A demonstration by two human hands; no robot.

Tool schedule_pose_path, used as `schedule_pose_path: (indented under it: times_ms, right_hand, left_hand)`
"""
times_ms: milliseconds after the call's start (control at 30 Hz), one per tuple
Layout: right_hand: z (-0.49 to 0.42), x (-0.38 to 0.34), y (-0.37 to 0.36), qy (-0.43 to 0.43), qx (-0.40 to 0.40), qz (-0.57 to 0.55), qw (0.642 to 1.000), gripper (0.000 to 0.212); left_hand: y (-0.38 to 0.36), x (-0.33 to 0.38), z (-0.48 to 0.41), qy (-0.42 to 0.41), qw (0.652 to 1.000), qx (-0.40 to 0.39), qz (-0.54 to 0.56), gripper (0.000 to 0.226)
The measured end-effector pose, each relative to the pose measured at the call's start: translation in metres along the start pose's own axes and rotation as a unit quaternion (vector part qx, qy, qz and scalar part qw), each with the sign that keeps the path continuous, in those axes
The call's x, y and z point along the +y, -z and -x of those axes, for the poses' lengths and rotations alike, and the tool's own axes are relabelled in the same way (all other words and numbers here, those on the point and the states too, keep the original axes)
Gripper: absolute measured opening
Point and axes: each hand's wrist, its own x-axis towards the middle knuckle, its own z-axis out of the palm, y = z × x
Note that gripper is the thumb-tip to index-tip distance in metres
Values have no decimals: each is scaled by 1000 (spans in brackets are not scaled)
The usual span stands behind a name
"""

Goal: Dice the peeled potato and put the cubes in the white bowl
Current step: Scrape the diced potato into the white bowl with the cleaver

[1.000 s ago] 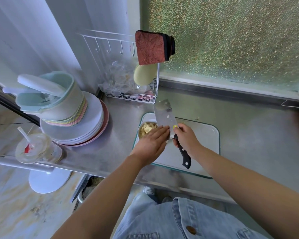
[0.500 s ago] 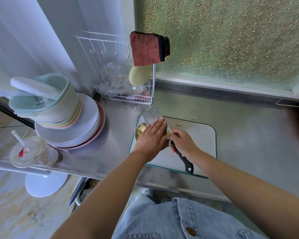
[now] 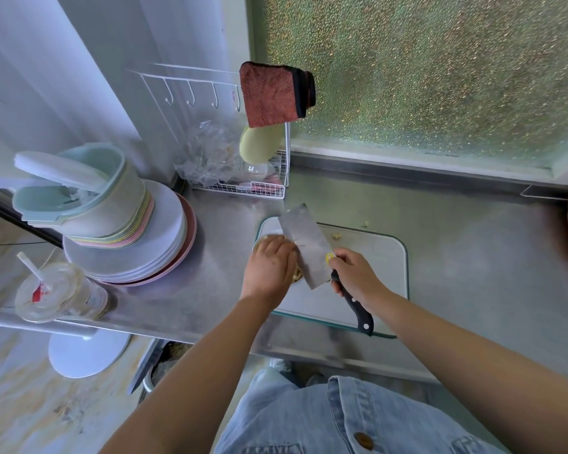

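While the right hand point(image 3: 354, 280) grips the cleaver point(image 3: 305, 247) over the bowl point(image 3: 255, 248) on the board point(image 3: 374, 267), the left hand point(image 3: 269, 267) lays loosely extended fingers against its blade, holding nothing.

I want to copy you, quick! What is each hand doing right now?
Left hand: open, fingers against the cleaver blade.
Right hand: closed around the cleaver handle.

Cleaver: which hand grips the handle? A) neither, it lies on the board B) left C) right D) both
C: the right hand is curled round the black handle of the cleaver, while the left hand is beside the blade, off the handle.
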Motion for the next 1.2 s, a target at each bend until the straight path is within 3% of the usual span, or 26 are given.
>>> schedule_pose_path:
  times_ms: [67, 167, 367, 433, 500, 567, 667, 733, 800, 867, 967, 1033, 1100, 1200]
  right_hand:
    - [2, 4, 8, -2, -6, 15, 1000, 26]
    - [9, 10, 20, 2, -17, 34, 999, 29]
    - [21, 12, 32, 11, -32, 65, 997, 27]
    - [20, 13, 35, 16, -21, 59, 998, 26]
    - [20, 14, 36, 18, -15, 58, 998, 24]
    - [19, 14, 35, 20, -16, 62, 998, 23]
    - [15, 15, 28, 25, 18, 47, 998, 23]
    - [12, 14, 25, 30, 38, 33, 998, 25]
    - [10, 13, 21, 43, 29, 22, 998, 27]
    - [11, 11, 17, 58, 12, 18, 998, 29]
    - [11, 8, 9, 77, -1, 21, 997, 31]
    - [11, 7, 5, 84, -13, 26, 996, 32]
    - [12, 5, 3, 90, -16, 43, 995, 32]
    - [13, 5, 5, 92, 18, 76, 993, 30]
  left_hand:
    - [4, -2, -5, 55, 998, 33, 6, 44]
    - [8, -2, -24, 113, 993, 19, 33, 55]
    - [2, 6, -47, 113, 989, -59, 72, 48]
    - [2, 7, -44, 110, 989, -49, 80, 53]
    - [2, 4, -38, 114, 990, -28, 79, 42]
    - [3, -3, -32, 150, 986, -16, 74, 30]
    - [6, -9, -25, 250, 962, 2, 112, 31]
    - [11, -6, -24, 331, 921, 33, 204, 33]
    - [16, -3, -26, 400, 850, 74, 336, 35]
    - [20, -1, -28, 449, 758, 105, 462, 37]
    - [24, 5, -31, 480, 593, 141, 631, 37]
    - [29, 9, -32, 469, 514, 132, 706, 42]
    - [32, 10, -29, 459, 472, 116, 743, 51]
    - [35, 7, -22, 456, 446, 128, 760, 58]
